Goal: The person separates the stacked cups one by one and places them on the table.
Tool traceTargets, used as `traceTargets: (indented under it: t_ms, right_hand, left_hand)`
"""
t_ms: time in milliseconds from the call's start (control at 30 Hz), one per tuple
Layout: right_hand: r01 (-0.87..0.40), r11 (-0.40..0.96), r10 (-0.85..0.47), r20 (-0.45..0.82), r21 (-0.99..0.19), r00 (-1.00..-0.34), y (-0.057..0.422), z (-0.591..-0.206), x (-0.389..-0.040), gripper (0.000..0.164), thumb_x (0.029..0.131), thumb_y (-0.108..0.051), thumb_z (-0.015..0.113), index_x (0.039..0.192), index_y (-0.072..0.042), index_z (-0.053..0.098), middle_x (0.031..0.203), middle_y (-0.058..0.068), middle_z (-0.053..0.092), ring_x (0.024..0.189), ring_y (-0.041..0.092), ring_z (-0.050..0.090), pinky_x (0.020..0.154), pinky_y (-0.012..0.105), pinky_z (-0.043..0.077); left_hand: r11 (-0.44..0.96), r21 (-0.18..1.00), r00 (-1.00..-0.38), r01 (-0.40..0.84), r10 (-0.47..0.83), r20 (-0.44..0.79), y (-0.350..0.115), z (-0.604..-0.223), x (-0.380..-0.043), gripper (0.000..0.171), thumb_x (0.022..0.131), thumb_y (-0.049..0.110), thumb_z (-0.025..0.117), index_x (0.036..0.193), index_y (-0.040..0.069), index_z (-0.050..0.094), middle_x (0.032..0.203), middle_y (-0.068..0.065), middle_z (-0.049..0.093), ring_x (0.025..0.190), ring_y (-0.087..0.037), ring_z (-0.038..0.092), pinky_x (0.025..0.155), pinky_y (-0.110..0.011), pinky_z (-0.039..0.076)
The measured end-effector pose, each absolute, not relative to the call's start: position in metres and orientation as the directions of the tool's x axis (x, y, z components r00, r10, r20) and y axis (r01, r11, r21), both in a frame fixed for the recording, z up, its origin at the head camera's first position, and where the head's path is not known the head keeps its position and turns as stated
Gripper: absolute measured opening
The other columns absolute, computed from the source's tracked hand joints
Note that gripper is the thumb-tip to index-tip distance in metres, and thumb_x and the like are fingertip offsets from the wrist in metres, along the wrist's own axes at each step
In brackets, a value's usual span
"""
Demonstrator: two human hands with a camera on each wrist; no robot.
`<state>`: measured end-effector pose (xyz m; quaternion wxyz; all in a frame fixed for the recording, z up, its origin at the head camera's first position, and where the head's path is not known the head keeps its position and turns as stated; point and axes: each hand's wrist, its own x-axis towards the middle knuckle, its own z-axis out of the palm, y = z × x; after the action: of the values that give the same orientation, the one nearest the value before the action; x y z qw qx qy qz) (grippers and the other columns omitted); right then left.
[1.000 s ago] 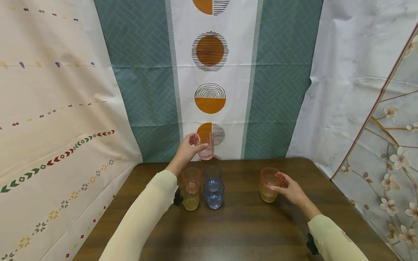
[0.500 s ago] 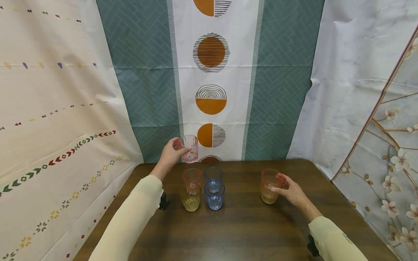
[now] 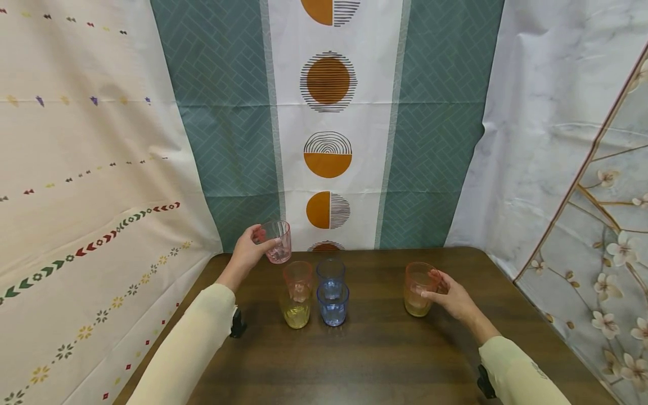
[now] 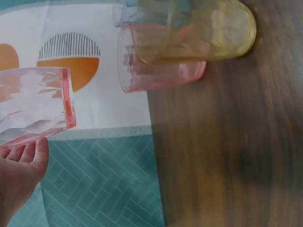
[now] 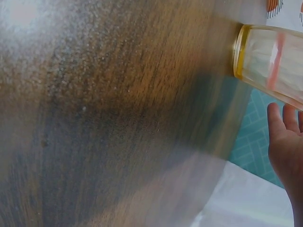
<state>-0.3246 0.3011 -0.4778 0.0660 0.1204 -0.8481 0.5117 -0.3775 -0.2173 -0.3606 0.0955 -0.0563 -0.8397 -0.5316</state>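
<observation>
Pink cup (image 3: 278,241) held aloft in left hand (image 3: 246,252).

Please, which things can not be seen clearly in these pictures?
- Right wrist view: right hand cut off by the frame edge; its grip on the orange cup cannot be judged there.
- Left wrist view: pink cup cut off at the left edge; only part of the left hand shows.
- Head view: rear blue cup partly hidden by the front blue cup.
</observation>
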Motion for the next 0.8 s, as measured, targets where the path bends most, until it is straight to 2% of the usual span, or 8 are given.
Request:
traceTargets:
  t_ms: [200,433,600,667,800]
  right_hand:
    - [-0.275,0.461,-0.139,0.237,-0.843,-0.961,0.301,-0.478,-0.325,0.081,0.092,-0.019,0.072,0.151,0.011,0.025,0.151,0.027,0.037,0.138,0.045,0.035,0.106,0.053,0.036]
    - [-0.281,0.47,-0.132,0.247,-0.837,-0.96,0.301,-0.479,-0.325,0.078,0.092,-0.018,0.073,0.15,0.01,0.029,0.15,0.027,0.04,0.134,0.044,0.042,0.101,0.042,0.045]
    - [-0.271,0.457,-0.129,0.238,-0.847,-0.963,0.301,-0.479,-0.325,0.078,0.092,-0.018,0.073,0.15,0.01,0.029,0.15,0.027,0.04,0.134,0.044,0.041,0.101,0.042,0.045]
    - [-0.267,0.452,-0.128,0.234,-0.851,-0.964,0.301,-0.479,-0.325,0.078,0.092,-0.018,0.073,0.15,0.009,0.028,0.15,0.026,0.04,0.135,0.044,0.041,0.101,0.037,0.046]
    - [-0.268,0.443,-0.131,0.234,-0.856,-0.963,0.301,-0.48,-0.325,0.078,0.092,-0.017,0.073,0.15,0.01,0.028,0.15,0.027,0.039,0.134,0.044,0.041,0.091,0.016,0.044]
  left_hand:
    - [0.43,0.885,-0.979,0.176,-0.019,0.204,-0.231,-0.374,-0.375,0.093,0.09,0.042,0.073,0.156,0.002,0.02,0.152,-0.018,0.037,0.142,-0.035,0.032,0.112,-0.051,0.032]
    - [0.426,0.895,-0.984,0.131,-0.054,0.17,-0.245,-0.391,-0.375,0.091,0.091,0.037,0.073,0.156,0.001,0.02,0.153,-0.02,0.035,0.141,-0.036,0.032,0.113,-0.05,0.031]
    - [0.443,0.889,-0.985,0.111,-0.067,0.156,-0.251,-0.402,-0.375,0.091,0.091,0.036,0.073,0.155,-0.002,0.02,0.152,-0.023,0.035,0.141,-0.038,0.032,0.113,-0.051,0.031]
    - [0.443,0.891,-0.987,0.098,-0.074,0.145,-0.253,-0.406,-0.375,0.091,0.091,0.035,0.073,0.155,-0.002,0.02,0.153,-0.023,0.035,0.141,-0.038,0.032,0.113,-0.051,0.031]
    - [0.44,0.894,-0.988,0.085,-0.077,0.133,-0.257,-0.415,-0.375,0.09,0.092,0.032,0.073,0.155,-0.003,0.019,0.153,-0.025,0.033,0.142,-0.039,0.031,0.114,-0.05,0.03]
